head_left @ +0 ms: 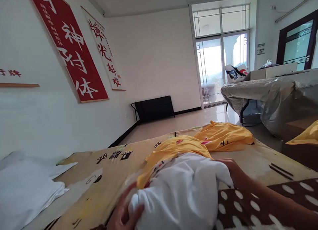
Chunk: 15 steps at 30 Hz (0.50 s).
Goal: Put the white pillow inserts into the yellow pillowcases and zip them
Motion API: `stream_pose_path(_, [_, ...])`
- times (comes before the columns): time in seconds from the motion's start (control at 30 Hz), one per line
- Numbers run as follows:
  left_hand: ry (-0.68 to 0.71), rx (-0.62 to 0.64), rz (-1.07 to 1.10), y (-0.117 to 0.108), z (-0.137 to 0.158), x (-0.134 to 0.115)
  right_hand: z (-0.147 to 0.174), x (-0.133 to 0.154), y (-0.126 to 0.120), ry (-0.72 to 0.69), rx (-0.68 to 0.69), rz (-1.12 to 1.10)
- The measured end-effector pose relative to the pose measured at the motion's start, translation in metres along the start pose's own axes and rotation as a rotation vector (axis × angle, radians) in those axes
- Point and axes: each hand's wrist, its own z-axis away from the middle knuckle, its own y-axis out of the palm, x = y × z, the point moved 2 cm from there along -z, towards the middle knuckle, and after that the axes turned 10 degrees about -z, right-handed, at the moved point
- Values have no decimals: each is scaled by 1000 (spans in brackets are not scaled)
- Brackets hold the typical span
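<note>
A white pillow point(184, 190) bulges up in front of me on the bed. Its far end meets a yellow pillowcase point(179, 145) with printed figures and the letters "Hi", which spreads away over the sheet. My left hand point(126, 208) is closed round the pillow's near left corner, thumb on the white fabric and fingers beside the pillowcase's edge. On the other side, my right hand point(230, 167) reaches behind the pillow's right corner. Its fingertips, partly hidden, are closed at the edge of the pillowcase.
Another white pillow or cloth point(27, 190) lies at the left on the patterned bedsheet point(111, 170). A brown blanket with white dots point(250, 210) covers the near right. Beyond the bed stand a folded black table point(155, 109) and a plastic-covered table point(273, 91) with boxes.
</note>
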Motion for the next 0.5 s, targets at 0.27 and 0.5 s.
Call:
stream_pose_path(0.27, [-93,-243,821,-2,-88,-84,-65,-21,-17,-30,-974,-581])
stream_pose_path(0.5, [-245,-326,642,22,-56,-38,-44,-51,-3,126,-873,-705])
